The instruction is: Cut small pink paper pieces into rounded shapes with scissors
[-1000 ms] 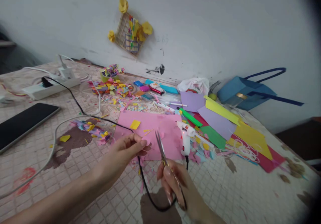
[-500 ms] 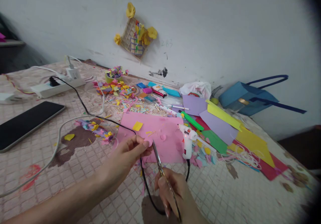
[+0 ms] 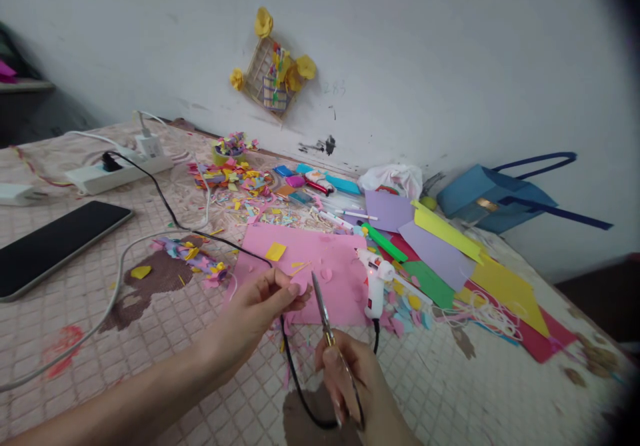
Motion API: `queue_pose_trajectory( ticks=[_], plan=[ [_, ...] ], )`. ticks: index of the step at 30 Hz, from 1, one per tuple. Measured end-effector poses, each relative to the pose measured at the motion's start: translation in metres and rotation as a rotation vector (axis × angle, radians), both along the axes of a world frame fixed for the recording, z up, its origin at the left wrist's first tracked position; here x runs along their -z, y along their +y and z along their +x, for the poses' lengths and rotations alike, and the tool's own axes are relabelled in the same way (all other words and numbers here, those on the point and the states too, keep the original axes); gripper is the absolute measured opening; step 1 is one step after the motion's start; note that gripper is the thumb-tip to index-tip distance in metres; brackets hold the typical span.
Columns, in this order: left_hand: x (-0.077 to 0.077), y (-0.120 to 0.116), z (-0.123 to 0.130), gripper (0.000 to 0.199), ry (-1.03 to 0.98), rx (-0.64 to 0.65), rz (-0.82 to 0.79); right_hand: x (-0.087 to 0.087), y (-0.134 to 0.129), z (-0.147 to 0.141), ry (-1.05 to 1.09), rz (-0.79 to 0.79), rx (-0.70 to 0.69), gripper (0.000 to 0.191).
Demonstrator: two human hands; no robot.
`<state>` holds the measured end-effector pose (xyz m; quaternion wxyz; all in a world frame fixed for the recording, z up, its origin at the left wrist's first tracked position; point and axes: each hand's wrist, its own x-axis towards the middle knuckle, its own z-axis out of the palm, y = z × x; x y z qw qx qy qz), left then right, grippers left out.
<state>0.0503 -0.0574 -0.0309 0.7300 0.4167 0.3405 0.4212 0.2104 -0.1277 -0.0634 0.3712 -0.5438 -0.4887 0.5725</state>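
So, pink paper scrap (image 3: 302, 281) pokes out past the left hand (image 3: 265, 304) pinching it above the pink sheet (image 3: 343, 303); right hand (image 3: 351, 369) grips scissors (image 3: 323, 313).

I was at a craft-making spot, in a home or small workshop, I couldn't tell which. I held scissors (image 3: 324, 316) over a patterned bench (image 3: 445, 386) crowded with a glue gun (image 3: 374, 293), coloured paper sheets (image 3: 436, 246) and heaps of paper scraps (image 3: 227, 178), and a lattice ornament (image 3: 274, 91) with yellow flowers (image 3: 263, 23) hung on the stained wall (image 3: 425, 66).
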Motion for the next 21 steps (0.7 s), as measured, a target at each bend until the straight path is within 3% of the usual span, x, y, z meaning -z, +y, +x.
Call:
queue_pose_trajectory(
  ticks=[9,16,21],
  plan=[
    [-0.004,-0.006,0.003,0.019,0.212,0.159,0.167,-0.027,0.005,0.003,-0.053,0.167,0.198,0.034],
    [-0.002,-0.008,0.003,0.021,0.230,0.219,0.175,-0.030,0.005,0.008,0.022,0.157,0.123,0.040],
    [-0.005,-0.001,-0.001,0.019,0.253,0.180,0.209,-0.030,0.000,0.028,-0.051,0.224,-0.080,0.043]
  ],
)
